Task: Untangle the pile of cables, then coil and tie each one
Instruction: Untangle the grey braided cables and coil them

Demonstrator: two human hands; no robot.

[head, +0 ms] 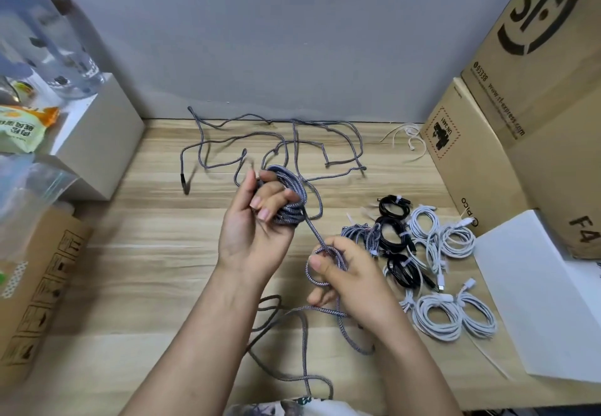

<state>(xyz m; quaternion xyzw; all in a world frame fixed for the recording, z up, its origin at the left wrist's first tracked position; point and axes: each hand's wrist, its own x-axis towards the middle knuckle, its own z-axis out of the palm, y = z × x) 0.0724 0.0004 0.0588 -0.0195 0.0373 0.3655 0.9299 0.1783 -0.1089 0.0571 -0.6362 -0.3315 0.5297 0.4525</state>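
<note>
My left hand point(257, 220) holds a coil of grey braided cable point(292, 194) above the wooden table point(146, 269), fingers curled through the loops. A strand runs from the coil down to my right hand point(344, 275), which grips a small loop of the same cable. The rest of that cable point(305, 344) trails in slack curves toward the near table edge. A second loose grey cable point(286, 142) sprawls across the back of the table. At the right lie tied coils: one grey braided point(361, 235), three black point(395, 236), several white point(455, 314).
Large cardboard boxes point(507, 129) stand at the right, a white box point(533, 295) in front of them. White ties point(408, 137) lie at the back right. At the left are a white box point(97, 135) with snack bags and a cardboard box point(42, 288).
</note>
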